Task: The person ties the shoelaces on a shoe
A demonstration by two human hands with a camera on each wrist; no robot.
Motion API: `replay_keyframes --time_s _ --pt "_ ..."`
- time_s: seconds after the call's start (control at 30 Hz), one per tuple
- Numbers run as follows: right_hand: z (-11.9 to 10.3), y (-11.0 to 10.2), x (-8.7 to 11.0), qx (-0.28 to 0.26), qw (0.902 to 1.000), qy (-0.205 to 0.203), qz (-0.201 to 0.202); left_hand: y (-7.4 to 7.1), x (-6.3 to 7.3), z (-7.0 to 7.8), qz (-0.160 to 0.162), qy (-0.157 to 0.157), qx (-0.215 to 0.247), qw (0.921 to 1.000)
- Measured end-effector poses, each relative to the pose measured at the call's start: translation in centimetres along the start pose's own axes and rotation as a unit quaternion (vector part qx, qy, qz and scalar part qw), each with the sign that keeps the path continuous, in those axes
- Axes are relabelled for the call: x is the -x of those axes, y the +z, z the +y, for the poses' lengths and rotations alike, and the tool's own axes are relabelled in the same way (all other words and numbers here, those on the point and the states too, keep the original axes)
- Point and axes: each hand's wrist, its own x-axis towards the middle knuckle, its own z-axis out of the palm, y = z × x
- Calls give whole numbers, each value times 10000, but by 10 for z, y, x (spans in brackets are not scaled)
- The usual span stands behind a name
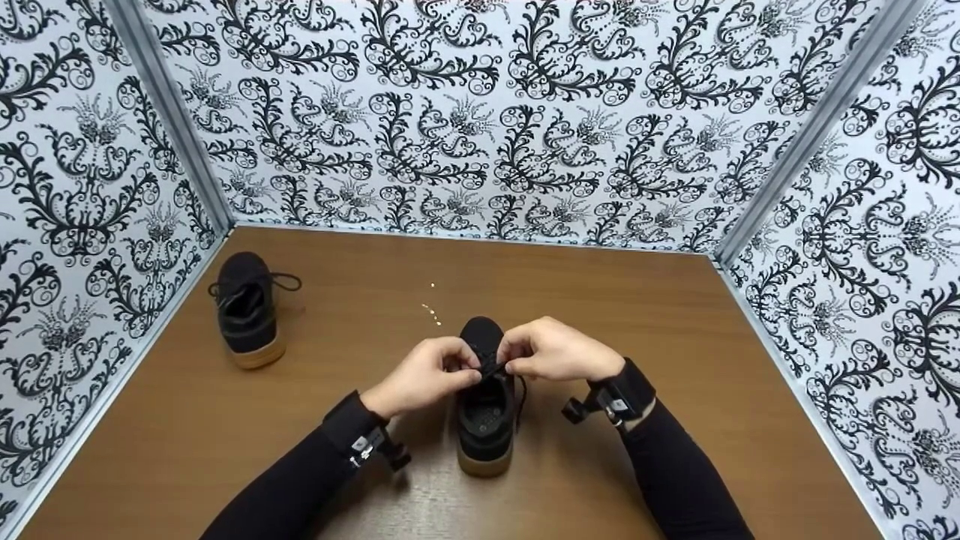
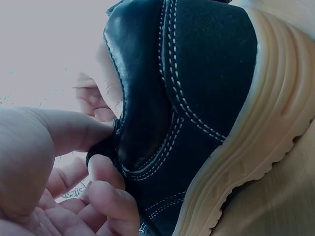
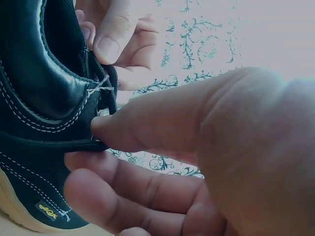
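A black shoe (image 1: 484, 442) with a tan gum sole stands on the table, toe pointing away from me. Over its lacing my two hands meet. My left hand (image 1: 426, 375) pinches a black shoelace (image 2: 101, 148) between thumb and forefinger, close to the shoe's opening. From the other side my right hand (image 1: 564, 352) pinches lace too; in the right wrist view a length of shoelace (image 3: 54, 145) runs across the shoe's side to that thumb and forefinger. White stitching and a small yellow-lettered tag (image 3: 47, 210) show on the shoe. The knot area is partly hidden by fingers.
A matching black shoe (image 1: 251, 330) stands at the table's far left, a lace loop sticking out to its right. Small bright specks (image 1: 431, 309) lie on the brown table (image 1: 600, 292) beyond my hands. Patterned white-and-black walls (image 1: 465, 150) enclose the back and sides.
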Motion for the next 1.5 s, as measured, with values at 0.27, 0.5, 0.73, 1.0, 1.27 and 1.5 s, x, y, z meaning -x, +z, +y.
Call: replay_keyframes --time_s 0.27,0.5,0.73,1.0,1.27,1.5 --pt "-2 -2 4 141 9998 84 -112 0 1 0 -53 -49 62 10000" --pt "-4 0 5 231 9997 -22 -17 0 2 1 -15 -65 86 9999" --pt "-5 2 4 250 9994 -116 221 0 2 1 14 -41 18 10000" --pt "-9 4 3 -39 9996 88 281 0 1 0 11 -21 26 10000" --pt "-10 7 0 -40 9991 -113 403 2 1 0 17 -34 68 10000" --pt "-14 13 -4 359 9968 -311 650 2 1 0 132 -66 97 9998"
